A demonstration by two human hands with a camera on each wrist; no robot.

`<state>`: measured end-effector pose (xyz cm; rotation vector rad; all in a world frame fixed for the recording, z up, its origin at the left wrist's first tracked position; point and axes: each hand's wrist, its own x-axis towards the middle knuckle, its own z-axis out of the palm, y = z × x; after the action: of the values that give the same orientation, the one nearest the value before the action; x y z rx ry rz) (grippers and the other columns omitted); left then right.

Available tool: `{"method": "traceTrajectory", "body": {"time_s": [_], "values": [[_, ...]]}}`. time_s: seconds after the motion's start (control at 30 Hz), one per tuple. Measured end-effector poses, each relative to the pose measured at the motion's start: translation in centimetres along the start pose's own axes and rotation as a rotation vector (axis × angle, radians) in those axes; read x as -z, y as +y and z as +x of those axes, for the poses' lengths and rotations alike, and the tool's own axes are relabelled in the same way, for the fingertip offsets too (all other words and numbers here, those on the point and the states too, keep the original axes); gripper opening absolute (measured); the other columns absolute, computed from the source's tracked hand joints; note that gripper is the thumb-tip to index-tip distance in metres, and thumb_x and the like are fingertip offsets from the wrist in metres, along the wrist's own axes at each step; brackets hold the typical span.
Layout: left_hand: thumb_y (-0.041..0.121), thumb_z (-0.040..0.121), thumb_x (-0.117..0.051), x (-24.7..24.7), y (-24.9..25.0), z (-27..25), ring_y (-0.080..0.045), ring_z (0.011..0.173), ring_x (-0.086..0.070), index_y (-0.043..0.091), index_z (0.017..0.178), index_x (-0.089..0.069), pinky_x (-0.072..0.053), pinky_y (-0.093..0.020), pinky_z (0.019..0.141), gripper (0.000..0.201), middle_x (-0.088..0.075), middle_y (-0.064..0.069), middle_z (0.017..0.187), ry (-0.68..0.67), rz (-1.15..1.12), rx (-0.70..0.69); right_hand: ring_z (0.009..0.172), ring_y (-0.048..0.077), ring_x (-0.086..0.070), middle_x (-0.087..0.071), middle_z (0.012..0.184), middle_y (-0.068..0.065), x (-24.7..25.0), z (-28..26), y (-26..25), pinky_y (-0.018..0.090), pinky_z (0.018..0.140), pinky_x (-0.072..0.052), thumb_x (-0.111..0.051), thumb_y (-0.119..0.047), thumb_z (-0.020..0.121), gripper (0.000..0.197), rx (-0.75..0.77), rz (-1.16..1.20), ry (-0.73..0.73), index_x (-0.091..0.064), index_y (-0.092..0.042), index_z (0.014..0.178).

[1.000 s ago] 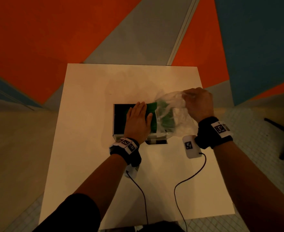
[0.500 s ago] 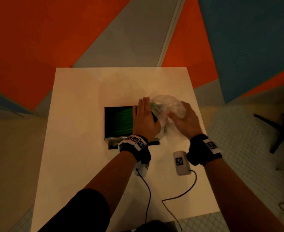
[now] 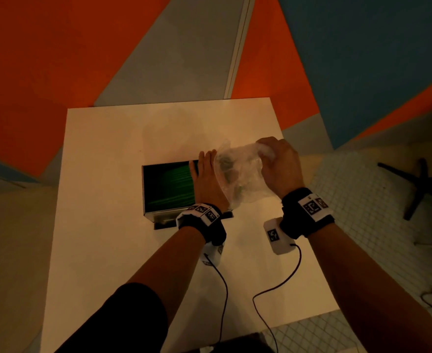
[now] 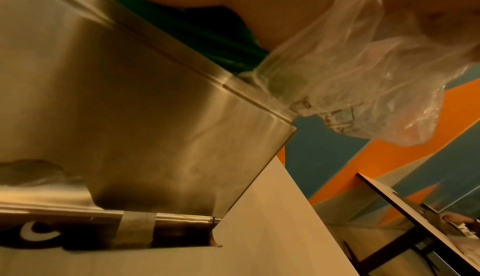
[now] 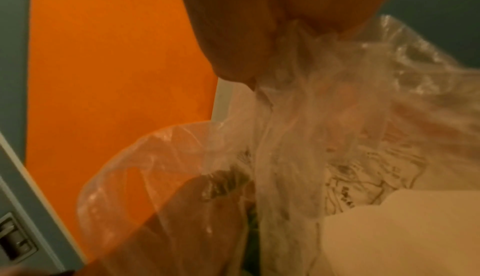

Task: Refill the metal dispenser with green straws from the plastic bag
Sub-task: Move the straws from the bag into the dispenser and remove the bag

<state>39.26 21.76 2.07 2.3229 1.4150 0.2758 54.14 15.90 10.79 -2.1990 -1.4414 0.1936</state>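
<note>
Since half a second ago, the right hand (image 3: pixel 279 165) has lifted the one plastic bag (image 3: pixel 239 178) higher off the one metal dispenser (image 3: pixel 167 214), which sits on the white table (image 3: pixel 102 200). The green straws (image 3: pixel 174 184), too many to count, lie flat inside the dispenser. The left hand (image 3: pixel 207 182) rests on them with straight fingers. To its right, the crumpled clear bag hangs from the right hand, which pinches its top.
</note>
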Motion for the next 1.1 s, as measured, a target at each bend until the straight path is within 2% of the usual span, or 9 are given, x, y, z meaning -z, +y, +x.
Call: {"method": "traceTrajectory", "body": {"time_s": [0.2, 0.3, 0.4, 0.53, 0.7, 0.8, 0.9, 1.03, 1.1], "values": [[0.051, 0.084, -0.055, -0.1, -0.6, 0.3, -0.030, 0.146, -0.016, 0.010, 0.147, -0.022, -0.005, -0.054, 0.119, 0.082, -0.028, -0.010, 0.154, -0.019, 0.030, -0.019, 0.084, 0.020, -0.057, -0.066, 0.106, 0.008, 0.5, 0.1, -0.9, 0.036, 0.072, -0.052, -0.041, -0.010, 0.083, 0.039, -0.021, 0.036, 0.089, -0.064, -0.024, 0.111], [0.064, 0.084, -0.034, -0.2, 0.3, 0.0, -0.029, 0.145, -0.020, 0.012, 0.146, -0.026, -0.007, -0.053, 0.119, 0.081, -0.033, -0.009, 0.151, 0.055, -0.024, -0.003, 0.084, 0.031, -0.060, -0.063, 0.103, 0.012, 0.7, 0.1, -1.4, 0.039, 0.071, -0.052, -0.044, -0.010, 0.084, 0.037, 0.005, 0.024, 0.016, -0.062, -0.023, 0.113], [0.068, 0.080, -0.019, -0.1, 1.0, -0.1, -0.028, 0.147, -0.014, 0.013, 0.149, -0.019, -0.004, -0.053, 0.120, 0.088, -0.026, -0.007, 0.155, 0.024, -0.015, 0.005, 0.083, 0.033, -0.061, -0.060, 0.104, 0.014, 1.3, 0.5, -2.3, 0.039, 0.070, -0.053, -0.047, -0.005, 0.084, 0.038, 0.011, 0.027, 0.048, -0.064, -0.021, 0.114], [0.050, 0.086, -0.052, 0.2, 0.7, -0.1, -0.028, 0.148, -0.007, 0.010, 0.150, -0.013, 0.000, -0.054, 0.120, 0.085, -0.016, -0.009, 0.159, -0.036, 0.032, -0.009, 0.089, 0.030, -0.061, -0.060, 0.107, 0.014, 2.0, 0.5, -2.0, 0.025, 0.075, -0.045, -0.049, -0.001, 0.084, 0.040, -0.035, 0.061, 0.098, -0.067, -0.019, 0.115], [0.041, 0.080, -0.060, 0.6, 1.0, -0.5, -0.028, 0.146, -0.017, 0.008, 0.146, -0.022, -0.006, -0.054, 0.119, 0.083, -0.030, -0.010, 0.153, 0.064, -0.042, 0.010, 0.090, 0.030, -0.062, -0.060, 0.106, 0.014, 2.6, 0.8, -1.5, 0.026, 0.078, -0.046, -0.051, 0.000, 0.083, 0.039, -0.090, 0.089, 0.168, -0.068, -0.018, 0.114], [0.049, 0.084, -0.049, 0.6, 1.1, -0.7, -0.025, 0.145, -0.019, 0.010, 0.147, -0.023, -0.008, -0.054, 0.119, 0.078, -0.031, -0.008, 0.152, 0.115, -0.071, -0.028, 0.091, 0.029, -0.062, -0.059, 0.109, 0.013, 2.7, 0.7, -2.4, 0.027, 0.076, -0.047, -0.050, -0.005, 0.087, 0.036, -0.039, 0.056, 0.125, -0.065, -0.020, 0.116], [0.062, 0.086, -0.030, 0.8, 2.2, -0.6, -0.022, 0.145, -0.020, 0.015, 0.147, -0.025, -0.008, -0.052, 0.119, 0.077, -0.032, -0.005, 0.153, 0.177, -0.103, -0.065, 0.086, 0.033, -0.061, -0.058, 0.105, 0.013, 2.7, 0.8, -3.5, 0.036, 0.073, -0.051, -0.046, -0.004, 0.085, 0.039, 0.041, 0.006, 0.004, -0.064, -0.021, 0.116], [0.059, 0.086, -0.011, 0.2, 2.2, -0.4, -0.028, 0.148, -0.012, 0.016, 0.150, -0.018, -0.007, -0.055, 0.118, 0.078, -0.022, -0.009, 0.157, 0.066, 0.015, -0.020, 0.082, 0.035, -0.061, -0.055, 0.104, 0.013, 3.1, 0.9, -4.7, 0.040, 0.070, -0.053, -0.048, -0.003, 0.085, 0.039, 0.056, -0.021, -0.012, -0.064, -0.022, 0.115], [0.055, 0.090, -0.014, -0.3, 1.8, -0.2, -0.030, 0.148, -0.008, 0.017, 0.150, -0.014, -0.005, -0.056, 0.118, 0.071, -0.020, -0.010, 0.158, 0.027, 0.078, 0.004, 0.080, 0.033, -0.060, -0.053, 0.104, 0.013, 3.3, 0.5, -5.1, 0.039, 0.067, -0.053, -0.051, -0.002, 0.083, 0.039, 0.081, -0.008, 0.010, -0.065, -0.021, 0.115]]}}
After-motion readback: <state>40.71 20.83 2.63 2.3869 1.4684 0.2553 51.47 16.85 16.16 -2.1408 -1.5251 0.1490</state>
